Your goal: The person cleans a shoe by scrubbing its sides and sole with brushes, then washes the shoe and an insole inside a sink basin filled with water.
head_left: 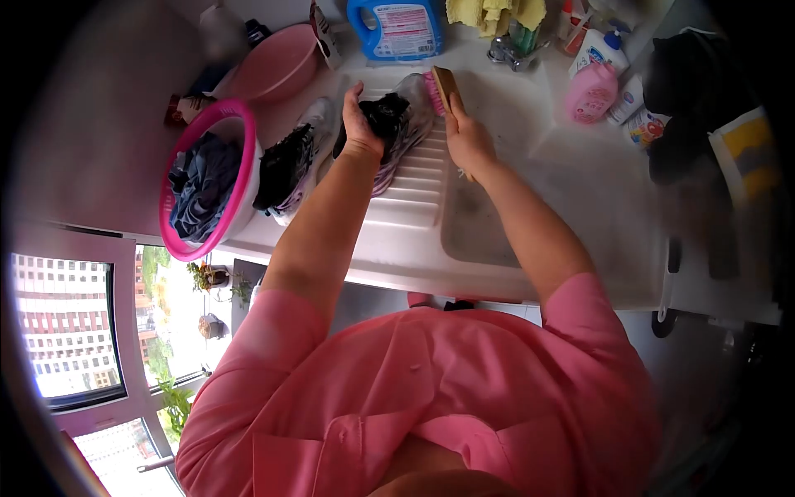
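Note:
My left hand [362,128] grips a black, white and pink sneaker [400,137] at its dark upper, with part of the palm turned up; some of its fingers are hidden by the shoe. In my right hand [470,147] is a wooden-backed scrubbing brush [445,88]. The brush's pink bristles touch the light toe end of the sneaker. A second black and white sneaker [290,161] lies to the left of my left hand, on the ribbed washboard side [414,199] of the white sink.
At the left stands a pink-rimmed basket [251,132] of dark clothes, with a pink basin [277,62] behind. A blue detergent jug [403,31], a faucet [507,53] and yellow cloths [489,12] line the back. The sink bowl [530,215] lies right, near a pink bottle [591,94].

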A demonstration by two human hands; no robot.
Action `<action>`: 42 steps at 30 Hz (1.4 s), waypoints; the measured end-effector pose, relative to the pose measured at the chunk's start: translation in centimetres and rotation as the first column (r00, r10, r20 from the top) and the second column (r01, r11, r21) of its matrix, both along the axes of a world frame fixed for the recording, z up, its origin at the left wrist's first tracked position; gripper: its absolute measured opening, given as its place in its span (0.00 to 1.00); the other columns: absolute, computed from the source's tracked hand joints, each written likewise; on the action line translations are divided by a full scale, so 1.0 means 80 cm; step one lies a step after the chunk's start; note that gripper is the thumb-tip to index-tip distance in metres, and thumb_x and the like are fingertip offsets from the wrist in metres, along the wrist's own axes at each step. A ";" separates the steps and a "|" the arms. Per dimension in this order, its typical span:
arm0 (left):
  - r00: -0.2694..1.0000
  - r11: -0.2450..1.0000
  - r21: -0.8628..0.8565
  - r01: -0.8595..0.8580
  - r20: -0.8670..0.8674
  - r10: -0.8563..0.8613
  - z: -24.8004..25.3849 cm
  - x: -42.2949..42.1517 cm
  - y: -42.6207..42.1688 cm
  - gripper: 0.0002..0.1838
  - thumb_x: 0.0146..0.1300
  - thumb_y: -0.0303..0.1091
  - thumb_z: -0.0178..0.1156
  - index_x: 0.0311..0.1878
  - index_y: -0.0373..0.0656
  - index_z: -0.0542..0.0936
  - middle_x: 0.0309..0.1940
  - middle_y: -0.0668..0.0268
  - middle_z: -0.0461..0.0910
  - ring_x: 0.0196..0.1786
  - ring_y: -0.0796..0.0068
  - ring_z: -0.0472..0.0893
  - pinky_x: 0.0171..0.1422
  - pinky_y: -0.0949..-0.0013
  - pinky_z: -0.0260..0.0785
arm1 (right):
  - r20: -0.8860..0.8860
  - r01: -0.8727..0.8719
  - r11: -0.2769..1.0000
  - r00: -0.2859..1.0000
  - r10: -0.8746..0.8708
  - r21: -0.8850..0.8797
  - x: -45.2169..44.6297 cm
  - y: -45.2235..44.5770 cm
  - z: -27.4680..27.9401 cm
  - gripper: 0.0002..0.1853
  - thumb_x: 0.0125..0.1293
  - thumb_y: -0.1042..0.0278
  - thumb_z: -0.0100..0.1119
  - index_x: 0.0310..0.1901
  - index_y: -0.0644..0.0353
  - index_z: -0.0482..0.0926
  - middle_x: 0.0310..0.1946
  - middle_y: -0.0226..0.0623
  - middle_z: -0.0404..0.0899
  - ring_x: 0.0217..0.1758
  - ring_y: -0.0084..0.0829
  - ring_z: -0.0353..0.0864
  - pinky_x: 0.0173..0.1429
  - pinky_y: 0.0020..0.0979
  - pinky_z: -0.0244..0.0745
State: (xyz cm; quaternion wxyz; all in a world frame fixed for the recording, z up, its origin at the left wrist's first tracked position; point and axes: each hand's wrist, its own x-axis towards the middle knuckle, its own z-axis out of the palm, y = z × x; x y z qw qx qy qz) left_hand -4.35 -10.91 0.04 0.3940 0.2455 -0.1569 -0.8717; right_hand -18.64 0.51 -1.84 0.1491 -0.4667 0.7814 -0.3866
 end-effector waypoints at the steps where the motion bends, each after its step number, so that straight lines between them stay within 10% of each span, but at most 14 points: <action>1: 0.999 0.999 -0.008 0.048 -0.019 -0.048 -0.003 0.000 -0.001 0.31 0.50 0.53 0.59 0.49 0.36 0.73 0.42 0.54 0.78 0.44 0.54 0.78 0.57 0.57 0.69 | 0.020 -0.026 0.999 0.999 0.026 0.035 0.009 0.018 0.003 0.25 0.70 0.56 0.40 0.68 0.44 0.57 0.35 0.55 0.79 0.39 0.52 0.79 0.45 0.44 0.73; 20: 0.996 0.995 -0.098 0.032 -0.076 -0.040 -0.019 -0.012 -0.009 0.29 0.52 0.51 0.60 0.52 0.39 0.72 0.44 0.54 0.78 0.46 0.56 0.78 0.55 0.57 0.70 | -0.246 -0.164 0.974 0.948 0.200 0.160 -0.017 -0.006 0.051 0.25 0.69 0.57 0.39 0.67 0.45 0.57 0.33 0.52 0.80 0.37 0.54 0.78 0.44 0.48 0.72; 26: 0.957 0.964 -0.002 0.265 -0.122 -0.264 0.004 -0.023 0.007 0.32 0.52 0.55 0.60 0.49 0.36 0.73 0.41 0.56 0.78 0.43 0.59 0.79 0.52 0.60 0.72 | -0.349 -0.250 0.930 0.875 0.336 0.268 -0.010 0.004 0.076 0.25 0.69 0.58 0.40 0.67 0.46 0.59 0.40 0.52 0.79 0.43 0.51 0.78 0.49 0.44 0.72; 29: 0.959 0.960 -0.071 0.269 0.116 -0.260 -0.006 -0.025 0.010 0.41 0.53 0.63 0.56 0.56 0.33 0.69 0.49 0.55 0.76 0.50 0.60 0.77 0.59 0.61 0.68 | -0.388 -0.228 0.906 0.846 0.366 0.356 -0.053 -0.019 0.086 0.24 0.68 0.57 0.42 0.66 0.46 0.62 0.39 0.51 0.79 0.42 0.50 0.79 0.48 0.46 0.73; 40: 0.958 0.944 -0.173 0.280 -0.006 -0.285 0.023 -0.031 0.056 0.44 0.59 0.67 0.49 0.66 0.38 0.61 0.60 0.57 0.69 0.61 0.63 0.70 0.69 0.64 0.57 | -0.436 -0.402 0.818 0.702 0.564 0.412 -0.033 0.005 0.109 0.21 0.67 0.58 0.43 0.62 0.44 0.65 0.43 0.45 0.79 0.46 0.48 0.78 0.50 0.45 0.71; 42: 0.940 0.909 -0.256 0.330 0.180 -0.291 0.029 -0.033 0.067 0.49 0.59 0.72 0.41 0.70 0.38 0.52 0.66 0.54 0.58 0.67 0.57 0.61 0.70 0.59 0.53 | -0.442 -0.439 0.851 0.727 0.526 0.289 -0.056 -0.010 0.110 0.22 0.67 0.57 0.42 0.62 0.45 0.65 0.42 0.45 0.79 0.45 0.47 0.78 0.50 0.45 0.71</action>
